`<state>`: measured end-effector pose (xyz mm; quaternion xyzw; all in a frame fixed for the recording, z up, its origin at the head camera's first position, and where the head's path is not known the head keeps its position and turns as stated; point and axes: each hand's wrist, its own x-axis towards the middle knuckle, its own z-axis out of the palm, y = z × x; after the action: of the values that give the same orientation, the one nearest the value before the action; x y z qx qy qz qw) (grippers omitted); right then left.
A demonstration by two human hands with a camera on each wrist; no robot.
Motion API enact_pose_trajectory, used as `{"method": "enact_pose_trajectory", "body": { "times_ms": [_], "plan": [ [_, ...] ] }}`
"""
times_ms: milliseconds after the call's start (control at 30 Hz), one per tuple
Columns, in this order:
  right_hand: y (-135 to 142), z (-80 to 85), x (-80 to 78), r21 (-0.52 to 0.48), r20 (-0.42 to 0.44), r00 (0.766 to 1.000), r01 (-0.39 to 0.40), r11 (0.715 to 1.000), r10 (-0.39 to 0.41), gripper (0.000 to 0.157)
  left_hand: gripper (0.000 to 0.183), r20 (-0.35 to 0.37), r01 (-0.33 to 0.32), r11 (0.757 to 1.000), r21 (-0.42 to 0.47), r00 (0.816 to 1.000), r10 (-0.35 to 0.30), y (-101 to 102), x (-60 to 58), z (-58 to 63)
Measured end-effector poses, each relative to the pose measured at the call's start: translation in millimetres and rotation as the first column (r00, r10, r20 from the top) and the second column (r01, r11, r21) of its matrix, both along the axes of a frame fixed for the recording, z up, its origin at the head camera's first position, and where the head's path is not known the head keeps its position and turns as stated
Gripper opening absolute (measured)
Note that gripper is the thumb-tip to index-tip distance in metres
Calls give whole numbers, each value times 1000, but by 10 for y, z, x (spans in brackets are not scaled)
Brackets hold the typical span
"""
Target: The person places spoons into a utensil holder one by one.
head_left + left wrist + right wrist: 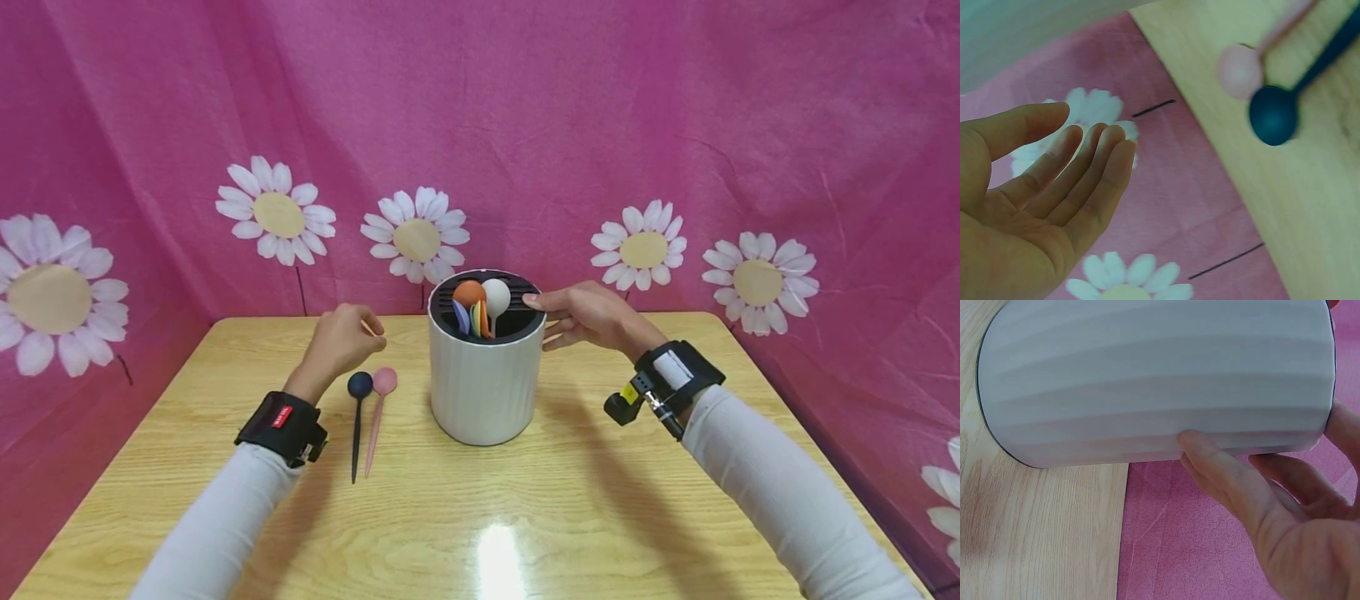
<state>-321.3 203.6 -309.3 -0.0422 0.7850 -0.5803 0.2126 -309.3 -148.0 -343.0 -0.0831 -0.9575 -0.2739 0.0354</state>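
Note:
A white ribbed utensil holder (483, 392) with a black slotted top stands upright on the table. My right hand (588, 317) holds it at the right side, thumb over the rim and fingers against the outer wall (1160, 394). An orange round-headed spoon (469, 293), a white one (496, 297) and several thin coloured pieces (476, 320) stick up from its opening. To the left, my left hand (341, 337) hovers with loosely bent fingers and nothing in them. Beside it lie a navy spoon (360, 386) and a pink spoon (386, 381), handles toward me.
The light wooden table (600, 533) ends at a pink cloth (525, 125) printed with white daisies, which hangs behind and at the sides. Black bands with small cameras (288, 427) are strapped round both wrists.

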Motion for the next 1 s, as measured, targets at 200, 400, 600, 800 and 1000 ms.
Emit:
{"method": "enact_pose_trajectory", "body": {
  "times_ms": [200, 400, 600, 800, 1000],
  "plan": [
    [-11, 1, -6, 1, 0, 1000, 5, 1000, -5, 51, 19, 40, 0, 999, -52, 999, 2, -113, -4, -176],
    [-18, 5, -14, -4, 1, 1000, 6, 1000, -6, 51, 11, 102, -8, 996, -89, 995, 17, -194, 9, -301],
    [-10, 0, -9, -5, 3, 1000, 1, 1000, -1, 52, 11, 210, -42, 995, -91, 976, 60, -240, 24, -396],
    [-9, 4, -5, -7, -7, 1000, 4, 1000, -4, 51, 13, 265, -55, 990, -128, 960, 87, -252, 18, -449],
    [-14, -3, -6, 0, -2, 1000, 7, 1000, -7, 51, 23, 274, -48, 986, -160, 957, 91, -257, 13, -502]
  ]
}}
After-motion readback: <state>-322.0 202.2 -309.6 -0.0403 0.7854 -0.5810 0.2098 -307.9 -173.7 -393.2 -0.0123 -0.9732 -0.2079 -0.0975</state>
